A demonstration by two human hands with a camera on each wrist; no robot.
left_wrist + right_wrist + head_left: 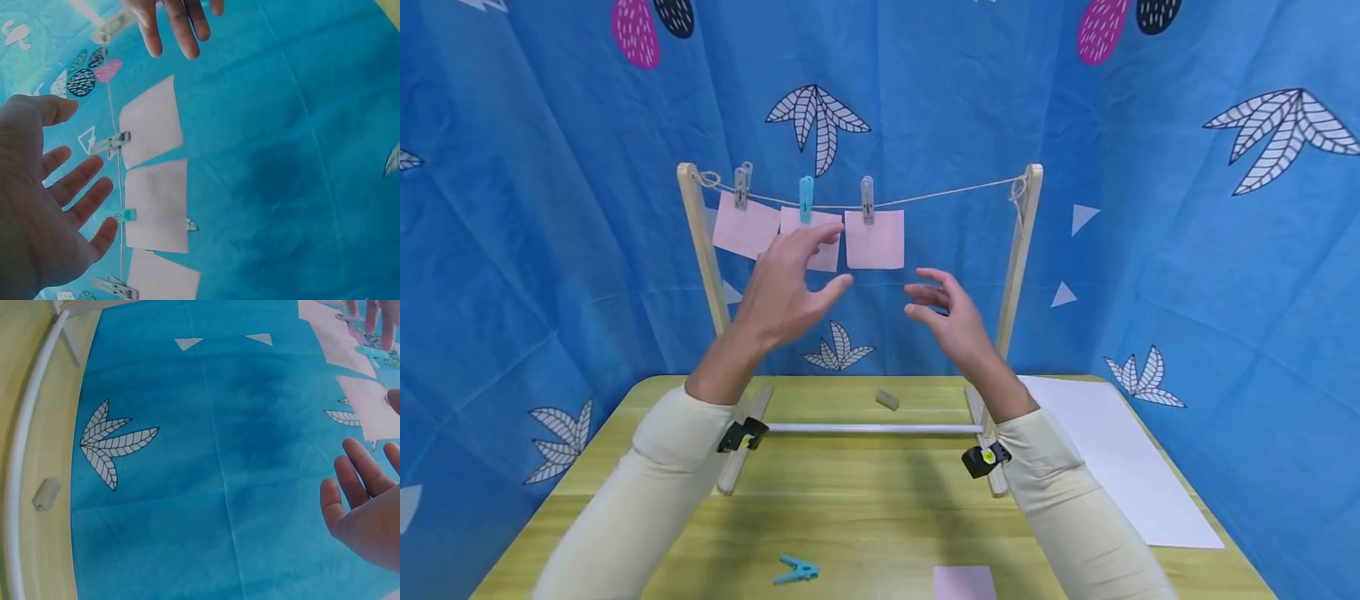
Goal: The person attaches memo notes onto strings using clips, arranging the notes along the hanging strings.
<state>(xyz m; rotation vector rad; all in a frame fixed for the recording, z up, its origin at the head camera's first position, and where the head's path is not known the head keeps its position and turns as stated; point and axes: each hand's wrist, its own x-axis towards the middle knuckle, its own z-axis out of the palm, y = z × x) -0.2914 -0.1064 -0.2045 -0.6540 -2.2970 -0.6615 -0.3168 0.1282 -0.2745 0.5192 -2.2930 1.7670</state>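
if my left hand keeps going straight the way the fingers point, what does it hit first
Most likely the middle pink note, hanging from the string under the blue peg. The left hand is open, its fingertips overlapping that note in the head view. The wrist view suggests a gap remains, though depth is unclear.

white sheet [1120,454] at 4 o'clock | teal clip [796,571] at 6 | grey block [887,400] at centre

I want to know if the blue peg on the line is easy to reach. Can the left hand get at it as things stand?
Probably yes. The left hand is open, raised just below the blue peg, and holds nothing. Nothing stands between them; the right hand is off to the side.
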